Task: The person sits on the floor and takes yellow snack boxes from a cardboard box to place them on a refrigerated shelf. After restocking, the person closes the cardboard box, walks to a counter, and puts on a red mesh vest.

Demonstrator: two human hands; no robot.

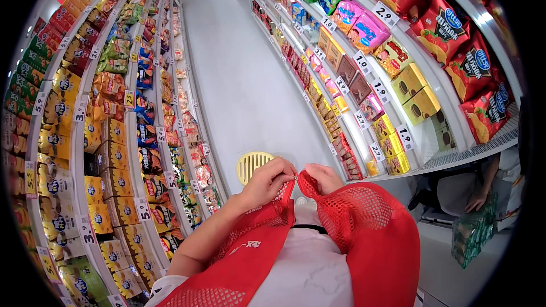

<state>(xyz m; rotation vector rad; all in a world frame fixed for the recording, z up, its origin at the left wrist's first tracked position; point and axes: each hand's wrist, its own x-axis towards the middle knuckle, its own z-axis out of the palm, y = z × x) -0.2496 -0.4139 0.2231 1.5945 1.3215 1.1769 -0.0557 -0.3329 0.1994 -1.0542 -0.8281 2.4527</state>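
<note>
A red mesh vest (pixel 261 238) hangs unfastened over a white shirt (pixel 305 270) on my body. My left hand (pixel 269 179) pinches the lower front edge of the vest's left panel, where a small metal zipper part (pixel 295 178) shows at the fingertips. Close beside it, my right hand (pixel 324 178) grips the bunched lower corner of the right panel (pixel 381 238). The two edges are near each other but apart. A black band (pixel 310 227) crosses the shirt between the panels. Folded mesh hides part of my right hand.
Shelves of boxed and bagged snacks (pixel 117 166) line the left side. Shelves on the right hold red chip bags (pixel 439 21) and biscuit boxes (pixel 411 94). A yellow slotted round stool top (pixel 249 166) stands ahead. At lower right, another person's hand (pixel 477 199) is by green packages (pixel 473 230).
</note>
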